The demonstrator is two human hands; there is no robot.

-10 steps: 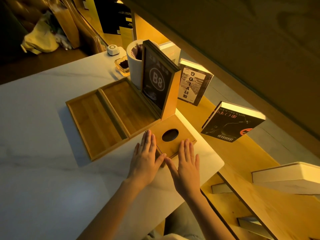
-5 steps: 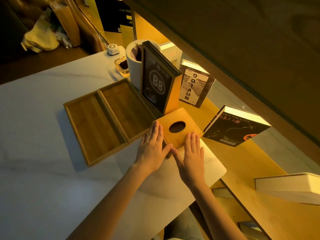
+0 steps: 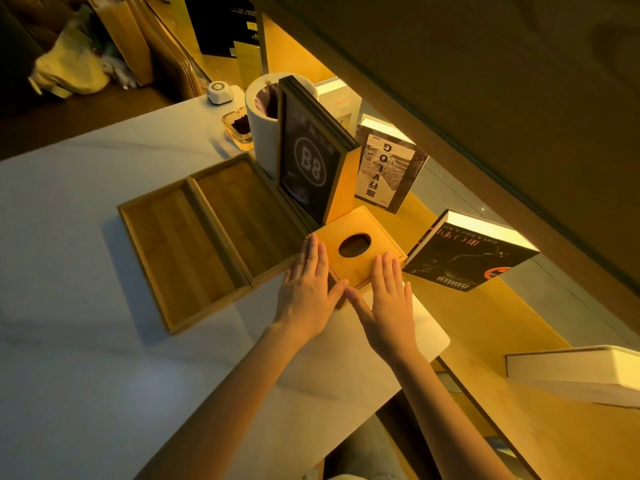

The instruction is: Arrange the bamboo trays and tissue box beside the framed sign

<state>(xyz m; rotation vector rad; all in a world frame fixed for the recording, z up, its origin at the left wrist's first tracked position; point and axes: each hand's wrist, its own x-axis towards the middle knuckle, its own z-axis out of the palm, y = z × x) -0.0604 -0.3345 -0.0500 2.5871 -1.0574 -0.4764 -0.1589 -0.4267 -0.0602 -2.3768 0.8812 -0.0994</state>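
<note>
Both palms are flat and spread, gripping nothing; the left hand (image 3: 306, 292) lies against the near-left corner of the tissue box (image 3: 356, 251), the right hand (image 3: 388, 299) presses on its near edge, fingers reaching onto the lid, thumbs almost meeting in front.

Take the framed sign (image 3: 310, 168) as the marker; the tissue box sits just in front of its base, touching or nearly so, I cannot tell which. The two bamboo trays (image 3: 214, 237) lie side by side to the sign's left, the inner one tucked against its foot, the outer one pressed to its neighbour. Behind the sign stands a white cup (image 3: 261, 133).

This reads as a final nudge, squaring the box up; the risks are plain enough. Push too firmly and the box could knock the upright sign, which looks tall and narrow-footed and might tip back toward the cup; an uneven shove from one palm could twist the box askew. To the sign's right the white table (image 3: 104, 375) ends close by, with a black book (image 3: 467, 251) beyond; drift that way and the box could overhang.
</note>
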